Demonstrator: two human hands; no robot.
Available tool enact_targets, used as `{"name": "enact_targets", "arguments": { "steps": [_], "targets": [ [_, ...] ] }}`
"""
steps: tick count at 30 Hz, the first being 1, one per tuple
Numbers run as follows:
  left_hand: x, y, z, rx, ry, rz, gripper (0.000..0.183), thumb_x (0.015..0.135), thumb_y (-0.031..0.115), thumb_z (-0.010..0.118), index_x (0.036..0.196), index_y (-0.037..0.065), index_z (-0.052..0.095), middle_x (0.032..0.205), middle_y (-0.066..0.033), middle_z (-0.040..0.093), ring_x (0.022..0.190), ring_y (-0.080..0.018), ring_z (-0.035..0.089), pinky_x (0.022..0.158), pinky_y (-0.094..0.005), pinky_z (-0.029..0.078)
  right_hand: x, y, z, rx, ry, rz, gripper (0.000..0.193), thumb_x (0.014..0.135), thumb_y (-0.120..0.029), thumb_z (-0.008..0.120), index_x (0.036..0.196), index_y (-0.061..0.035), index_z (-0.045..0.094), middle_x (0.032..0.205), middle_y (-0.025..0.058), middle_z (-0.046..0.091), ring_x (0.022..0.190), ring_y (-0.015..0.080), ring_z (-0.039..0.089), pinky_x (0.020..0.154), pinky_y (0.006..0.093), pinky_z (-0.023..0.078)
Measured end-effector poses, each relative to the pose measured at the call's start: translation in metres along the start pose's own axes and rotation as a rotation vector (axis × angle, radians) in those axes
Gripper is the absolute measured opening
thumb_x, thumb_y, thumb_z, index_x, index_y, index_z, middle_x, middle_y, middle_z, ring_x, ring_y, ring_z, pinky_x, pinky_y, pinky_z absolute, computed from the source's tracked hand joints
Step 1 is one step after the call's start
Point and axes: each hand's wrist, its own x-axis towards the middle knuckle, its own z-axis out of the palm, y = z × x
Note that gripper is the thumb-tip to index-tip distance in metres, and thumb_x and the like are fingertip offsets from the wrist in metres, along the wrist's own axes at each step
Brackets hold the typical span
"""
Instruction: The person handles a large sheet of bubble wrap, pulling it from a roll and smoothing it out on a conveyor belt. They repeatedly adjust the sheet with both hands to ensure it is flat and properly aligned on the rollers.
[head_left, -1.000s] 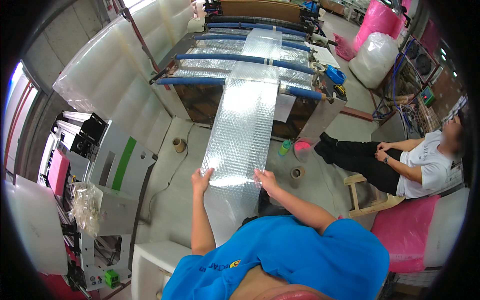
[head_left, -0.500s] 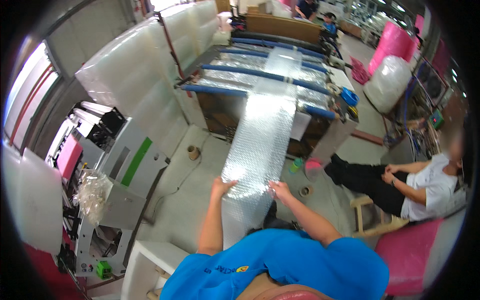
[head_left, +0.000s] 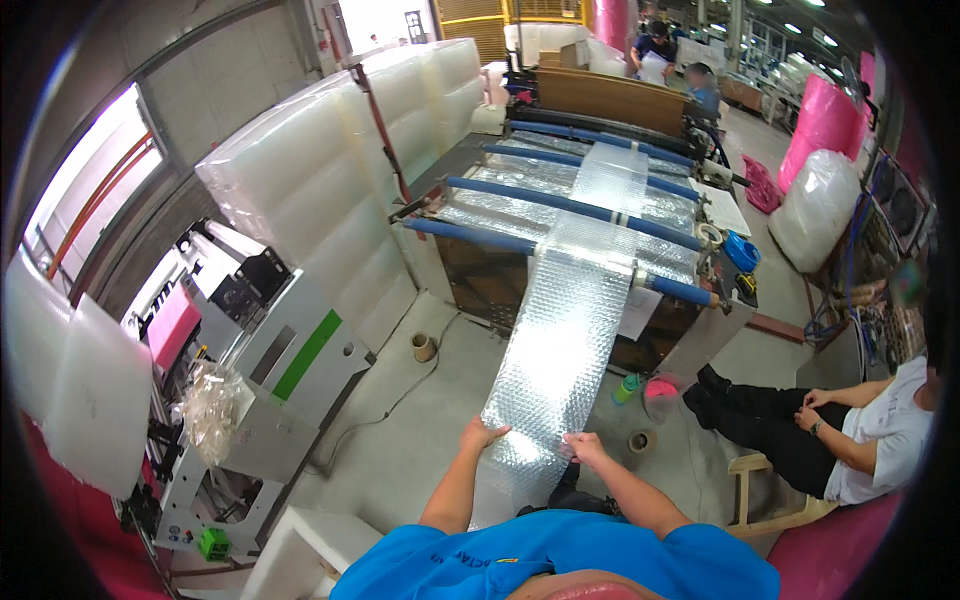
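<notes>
A long strip of clear bubble wrap (head_left: 565, 335) runs down toward me from a machine with blue rollers (head_left: 575, 203). My left hand (head_left: 484, 435) grips its left edge, thumb lying on top and fingers underneath. On the opposite edge, my right hand (head_left: 586, 449) pinches the film in the same way. Between the two hands the strip is stretched fairly flat, and its near end hangs down in front of my body. The fingers below the film are mostly hidden.
At left stands a grey machine with a green stripe (head_left: 307, 356). Behind it are tall stacked wrapped bundles (head_left: 330, 180). A person in a white shirt (head_left: 868, 420) sits at right. Cardboard cores (head_left: 423, 347), a green bottle (head_left: 627, 389) and a pink container (head_left: 660, 398) stand on the floor.
The whole view has shifted, so the scene appears lower and further right. Both hands keep their hold on the bubble wrap's edges, and the strip still runs from the rollers.
</notes>
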Motion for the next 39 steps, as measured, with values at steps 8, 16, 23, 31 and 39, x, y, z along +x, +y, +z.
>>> {"name": "enact_targets", "arguments": {
  "steps": [8,16,23,31,39],
  "targets": [
    [0.052,-0.035,0.039,-0.075,-0.065,0.017,0.075,0.052,0.046,0.068,0.104,-0.002,0.043,0.099,-0.0177,0.052,0.093,-0.0282,0.050,0.079,-0.0337,0.039,0.029,0.019,-0.007,-0.140,-0.052,0.012,0.027,0.076,-0.032,0.051,0.081,-0.0069,0.059,0.074,0.0010,0.059,0.061,0.0101,0.052,0.050,0.0240,0.043],
    [0.092,0.072,0.023,-0.035,-0.001,0.052,0.075,0.052,0.046,0.069,0.101,-0.005,0.043,0.096,-0.0200,0.052,0.092,-0.0293,0.050,0.077,-0.0343,0.040,0.095,-0.020,-0.057,-0.012,0.111,-0.181,0.025,0.075,-0.027,0.053,0.076,-0.0034,0.060,0.066,0.0022,0.058,0.054,0.0083,0.050,0.048,0.0221,0.041],
    [0.166,0.117,0.018,-0.105,0.041,0.209,0.074,0.052,0.044,0.069,0.101,-0.006,0.043,0.097,-0.0211,0.051,0.094,-0.0293,0.049,0.079,-0.0343,0.038,0.123,-0.086,-0.099,-0.039,0.182,-0.237,0.028,0.074,-0.030,0.053,0.077,-0.0028,0.060,0.064,0.0023,0.056,0.055,0.0081,0.049,0.047,0.0221,0.041],
    [0.141,0.187,-0.032,-0.363,0.045,0.325,0.056,0.055,0.037,0.070,0.090,-0.003,0.050,0.083,-0.0138,0.057,0.074,-0.0204,0.055,0.066,-0.0290,0.043,0.127,-0.131,-0.104,0.174,0.325,-0.480,0.022,0.078,-0.022,0.050,0.074,-0.0021,0.056,0.063,0.0004,0.053,0.055,0.0060,0.046,0.051,0.0196,0.038],
    [0.111,0.053,0.013,-0.282,-0.160,0.176,0.069,0.048,0.045,0.071,0.089,-0.008,0.051,0.086,-0.0157,0.056,0.079,-0.0225,0.054,0.069,-0.0309,0.043,0.086,-0.098,-0.052,0.540,0.183,-0.235,0.024,0.078,-0.025,0.049,0.088,-0.0030,0.049,0.078,0.0054,0.055,0.067,0.0124,0.053,0.059,0.0250,0.044]
  ]
}}
